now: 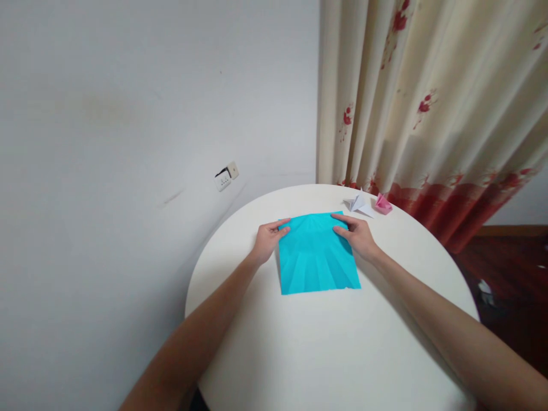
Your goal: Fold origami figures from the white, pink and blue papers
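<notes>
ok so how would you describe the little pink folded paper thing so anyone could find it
Start at the round white table and go to its far edge by the red-flowered cream curtain. The small pink folded paper piece sits there, right of a white folded paper figure; it is the only pink thing.

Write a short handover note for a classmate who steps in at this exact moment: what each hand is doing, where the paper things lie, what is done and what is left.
Left hand: flat on the far left corner of the turquoise paper, fingers resting on it, no pinch.
Right hand: fingertips pressing on the far right corner, also open.
The paper lies flat on the round white table, already creased with lines fanning out from the near edge.
Beyond the right hand sit a folded white paper model and a small pink one, apart from the sheet.
Done: the fan of creases. Left: the sheet itself is still unfolded and flat.
</notes>
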`<state>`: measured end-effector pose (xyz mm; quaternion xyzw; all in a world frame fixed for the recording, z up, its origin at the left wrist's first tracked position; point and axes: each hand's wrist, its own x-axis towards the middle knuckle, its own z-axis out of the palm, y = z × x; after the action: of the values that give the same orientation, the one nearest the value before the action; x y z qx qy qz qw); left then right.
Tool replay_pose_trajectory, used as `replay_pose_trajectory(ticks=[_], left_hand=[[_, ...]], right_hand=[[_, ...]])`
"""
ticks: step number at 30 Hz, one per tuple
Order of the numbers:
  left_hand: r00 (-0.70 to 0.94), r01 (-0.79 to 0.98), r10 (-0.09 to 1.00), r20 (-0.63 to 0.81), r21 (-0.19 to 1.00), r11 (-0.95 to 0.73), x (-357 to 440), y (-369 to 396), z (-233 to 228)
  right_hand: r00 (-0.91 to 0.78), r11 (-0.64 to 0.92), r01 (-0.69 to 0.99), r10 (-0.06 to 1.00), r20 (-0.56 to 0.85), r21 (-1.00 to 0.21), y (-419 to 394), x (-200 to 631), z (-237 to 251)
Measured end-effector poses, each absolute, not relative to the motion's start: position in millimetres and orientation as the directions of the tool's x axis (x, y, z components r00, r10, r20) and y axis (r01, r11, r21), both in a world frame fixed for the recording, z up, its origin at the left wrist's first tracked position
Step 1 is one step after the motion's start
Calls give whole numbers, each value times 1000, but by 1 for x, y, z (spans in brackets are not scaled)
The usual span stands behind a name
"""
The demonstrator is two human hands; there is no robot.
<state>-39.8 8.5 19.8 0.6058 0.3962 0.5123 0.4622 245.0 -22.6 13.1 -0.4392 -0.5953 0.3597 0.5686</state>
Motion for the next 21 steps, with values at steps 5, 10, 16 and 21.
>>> replay_pose_trajectory(ticks=[5,10,16,21], left_hand=[[216,12,951,221,973,-229,-40,8,22],[183,27,959,216,974,-224,-39,6,23],[149,40,960,238,968,-247,-37,3,27],[101,95,963,250,961,-259,-35,0,34]], right_hand=[[17,381,102,923,385,-919,-21,249,17],[62,412,143,904,424,-900,-20,249,17],[108,447,165,878,467,-879,-20,247,16],[120,433,156,884,452,-888,-16,248,14]])
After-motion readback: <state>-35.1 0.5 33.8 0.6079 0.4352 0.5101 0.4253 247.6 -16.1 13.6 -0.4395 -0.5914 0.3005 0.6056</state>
